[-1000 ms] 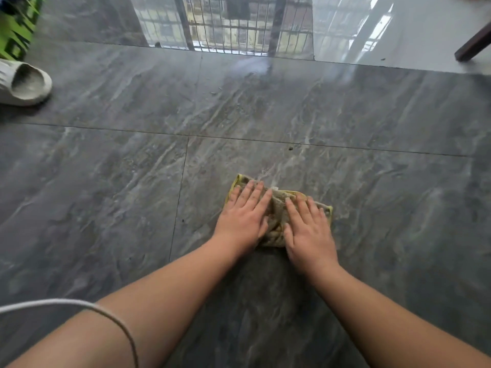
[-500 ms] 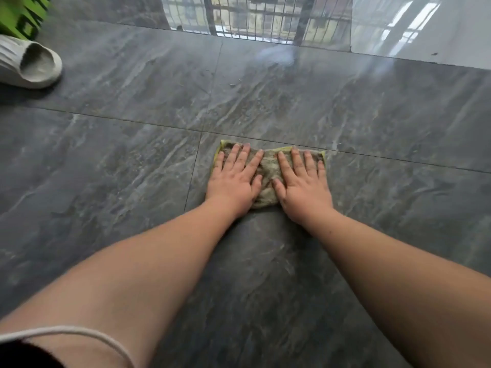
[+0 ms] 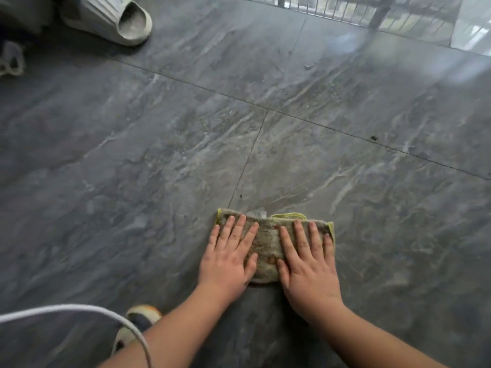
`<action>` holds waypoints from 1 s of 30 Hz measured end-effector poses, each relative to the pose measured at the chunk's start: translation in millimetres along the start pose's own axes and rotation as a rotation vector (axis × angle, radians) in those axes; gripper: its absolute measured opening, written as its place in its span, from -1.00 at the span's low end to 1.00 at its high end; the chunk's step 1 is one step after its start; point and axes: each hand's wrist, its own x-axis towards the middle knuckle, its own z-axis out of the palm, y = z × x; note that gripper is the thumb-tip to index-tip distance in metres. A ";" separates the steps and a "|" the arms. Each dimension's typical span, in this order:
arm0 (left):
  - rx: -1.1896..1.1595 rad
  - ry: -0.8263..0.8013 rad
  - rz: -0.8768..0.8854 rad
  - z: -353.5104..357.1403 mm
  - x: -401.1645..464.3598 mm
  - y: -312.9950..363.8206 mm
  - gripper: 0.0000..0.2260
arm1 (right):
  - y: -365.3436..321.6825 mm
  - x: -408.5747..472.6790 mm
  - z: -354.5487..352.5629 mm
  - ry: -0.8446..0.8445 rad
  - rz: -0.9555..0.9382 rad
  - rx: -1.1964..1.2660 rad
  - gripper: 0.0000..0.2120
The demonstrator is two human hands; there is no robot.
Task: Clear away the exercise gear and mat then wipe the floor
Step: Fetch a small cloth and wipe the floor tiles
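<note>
Folded cloth (image 3: 268, 245) lies under both flat, spread palms, left hand (image 3: 228, 258) and right hand (image 3: 308, 264), on grey marbled floor (image 3: 132, 155); slipper (image 3: 111, 18) far left

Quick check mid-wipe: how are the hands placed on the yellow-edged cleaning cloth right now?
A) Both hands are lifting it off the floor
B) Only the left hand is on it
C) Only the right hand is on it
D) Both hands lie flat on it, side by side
D: the left hand and right hand lie palm-down, fingers spread, on the folded yellow-edged cleaning cloth, which lies on the grey marbled tile floor.
</note>
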 end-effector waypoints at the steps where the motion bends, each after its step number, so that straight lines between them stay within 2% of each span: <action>1: 0.003 0.001 0.002 -0.6 2.2 -4.3 -0.40 | -1.2 11.9 -3.2 0.008 -0.015 0.006 -0.35; 4: -0.007 0.039 -0.038 -11.0 41.7 -18.8 -0.42 | -0.6 74.4 -22.3 0.040 -0.072 -0.015 -0.37; 9: -0.001 0.032 -0.116 -61.6 160.6 -57.9 -0.44 | 8.7 194.2 -61.7 0.114 -0.054 -0.046 -0.38; 12: -0.014 0.038 -0.157 -65.1 181.6 -55.2 -0.44 | 12.1 223.2 -71.5 0.110 -0.056 -0.053 -0.37; 16: -0.031 0.036 -0.148 -49.7 142.8 -24.6 -0.41 | 21.0 171.9 -57.5 0.132 -0.063 -0.045 -0.38; 25: 0.006 -0.099 0.022 2.7 18.3 110.1 -0.38 | 106.1 -22.5 -18.1 -0.039 -0.045 -0.112 -0.36; 30: 0.078 -0.186 0.167 17.9 -22.0 162.2 -0.36 | 131.7 -111.0 4.0 -0.066 0.077 -0.064 -0.34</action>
